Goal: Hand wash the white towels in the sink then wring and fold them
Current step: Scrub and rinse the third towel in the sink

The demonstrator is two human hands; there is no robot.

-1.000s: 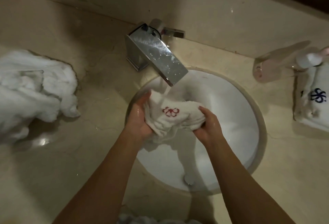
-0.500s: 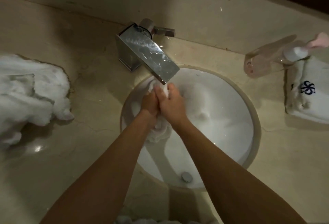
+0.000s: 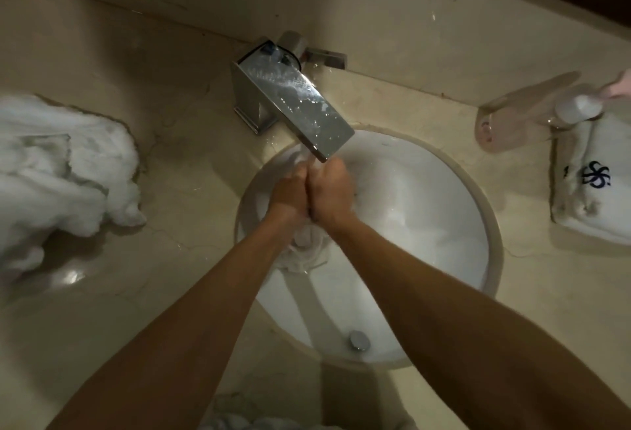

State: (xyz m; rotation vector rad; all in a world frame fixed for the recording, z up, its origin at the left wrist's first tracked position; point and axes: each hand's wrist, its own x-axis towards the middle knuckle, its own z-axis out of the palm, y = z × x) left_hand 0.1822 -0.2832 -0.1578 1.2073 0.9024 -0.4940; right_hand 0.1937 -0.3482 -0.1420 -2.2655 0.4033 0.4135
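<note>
My left hand [image 3: 290, 195] and my right hand [image 3: 331, 190] are pressed side by side over the white sink [image 3: 444, 224], just under the spout of the chrome faucet [image 3: 297, 101]. Both grip a bunched white towel [image 3: 307, 248], whose wet tail hangs out below my wrists into the basin. Most of that towel is hidden inside my fists. A heap of white towels [image 3: 58, 177] lies on the counter at the left. A folded white towel with a dark blue emblem [image 3: 594, 197] rests on the counter at the right.
A clear pump bottle [image 3: 532, 118] lies on the beige counter [image 3: 153, 293] beside the folded towel. The chrome drain plug [image 3: 358, 340] sits at the near side of the basin. More white cloth [image 3: 235, 412] shows at the bottom edge.
One second ago my hands held the towel spread apart, its red emblem showing. They have come together under the spout and bunched the towel between them.
</note>
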